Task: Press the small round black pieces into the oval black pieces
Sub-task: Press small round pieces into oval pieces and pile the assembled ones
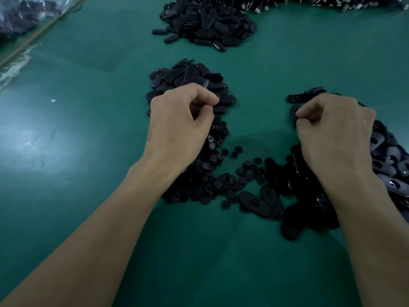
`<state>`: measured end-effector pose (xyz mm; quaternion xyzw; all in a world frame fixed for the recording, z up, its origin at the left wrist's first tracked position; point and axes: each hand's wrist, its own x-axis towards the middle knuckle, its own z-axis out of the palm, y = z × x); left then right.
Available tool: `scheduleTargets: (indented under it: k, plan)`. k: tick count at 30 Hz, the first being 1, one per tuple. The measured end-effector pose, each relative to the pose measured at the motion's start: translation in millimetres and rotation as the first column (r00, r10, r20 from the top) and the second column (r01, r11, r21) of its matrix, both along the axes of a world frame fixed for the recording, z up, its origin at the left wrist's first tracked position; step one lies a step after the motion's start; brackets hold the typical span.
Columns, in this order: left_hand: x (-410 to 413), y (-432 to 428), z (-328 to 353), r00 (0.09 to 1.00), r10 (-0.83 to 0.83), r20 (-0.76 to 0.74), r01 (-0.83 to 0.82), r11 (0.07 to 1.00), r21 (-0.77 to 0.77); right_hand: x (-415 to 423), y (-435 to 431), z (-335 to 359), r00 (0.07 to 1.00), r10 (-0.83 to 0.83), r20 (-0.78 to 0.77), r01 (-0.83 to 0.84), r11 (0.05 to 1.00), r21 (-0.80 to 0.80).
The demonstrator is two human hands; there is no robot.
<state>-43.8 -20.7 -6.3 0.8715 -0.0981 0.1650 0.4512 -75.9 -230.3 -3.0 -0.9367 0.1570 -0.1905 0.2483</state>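
green table (93,196), oval pieces (208,21) heaped, round pieces (221,185) scattered

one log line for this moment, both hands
left hand: curled over small round pieces, contents hidden | right hand: curled over oval pieces, contents hidden | stage: no press visible

bare left grip (179,120) and bare right grip (336,134), both forearms (106,220) bare throughout.

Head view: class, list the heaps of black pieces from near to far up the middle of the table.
Spread of small round black pieces → middle heap of oval black pieces → far heap of oval black pieces.
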Motion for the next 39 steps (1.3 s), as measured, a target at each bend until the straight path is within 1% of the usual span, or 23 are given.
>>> scheduleTargets:
  k: [3,5,6,7,9,11,13,15,20,22,26,28,33,35,37,39]
  plan:
    - [-1,-2,1,1.000,-0.021,0.003,0.021,0.999,-0.035,1,6,4,0.992,0.085,0.095,-0.089,0.995,0.038]
    - [-2,-5,2,0.998,-0.054,-0.020,0.051,0.993,-0.105,0,13,5,0.963,0.195,0.187,-0.215,0.972,0.094]
    - [-2,-7,2,0.995,-0.082,-0.048,0.073,0.984,-0.162,0,16,5,0.938,0.258,0.230,-0.299,0.940,0.165]
    - [-3,-8,2,0.989,-0.118,-0.087,0.095,0.969,-0.228,-1,20,4,0.909,0.317,0.272,-0.387,0.884,0.263]
    - [-3,-9,2,0.970,-0.185,-0.155,0.127,0.938,-0.323,-2,25,4,0.840,0.403,0.363,-0.537,0.713,0.451]
    - [-1,-8,1,0.946,-0.251,-0.205,0.169,0.921,-0.351,-3,29,4,0.787,0.436,0.437,-0.617,0.564,0.549]
    - [-2,-8,2,0.901,-0.352,-0.253,0.228,0.881,-0.414,-3,33,4,0.761,0.450,0.467,-0.647,0.474,0.597]
    - [-3,-8,3,0.866,-0.422,-0.270,0.255,0.836,-0.486,-2,35,2,0.760,0.439,0.478,-0.647,0.442,0.622]
    - [0,-2,5,0.894,-0.390,-0.221,0.199,0.787,-0.584,-1,32,1,0.787,0.399,0.471,-0.617,0.483,0.622]
    - [0,-2,5,0.896,-0.388,-0.214,0.210,0.798,-0.565,-1,32,1,0.795,0.395,0.460,-0.606,0.497,0.621]
    - [-1,-4,4,0.905,-0.384,-0.182,0.263,0.842,-0.471,0,34,0,0.797,0.377,0.472,-0.604,0.505,0.617]
    - [-1,-4,5,0.908,-0.387,-0.161,0.278,0.845,-0.457,0,33,0,0.802,0.357,0.479,-0.597,0.512,0.618]
    - [-1,-5,4,0.922,-0.344,-0.177,0.204,0.821,-0.533,2,33,-4,0.839,0.314,0.444,-0.534,0.634,0.560]
    - [0,-4,5,0.933,-0.314,-0.175,0.166,0.809,-0.564,2,32,-7,0.876,0.319,0.362,-0.469,0.742,0.480]
    - [1,-3,5,0.946,-0.272,-0.176,0.121,0.800,-0.587,1,30,-10,0.891,0.382,0.245,-0.446,0.837,0.318]
    - [3,-2,5,0.954,-0.237,-0.182,0.083,0.797,-0.599,-1,30,-11,0.879,0.463,0.111,-0.476,0.862,0.173]
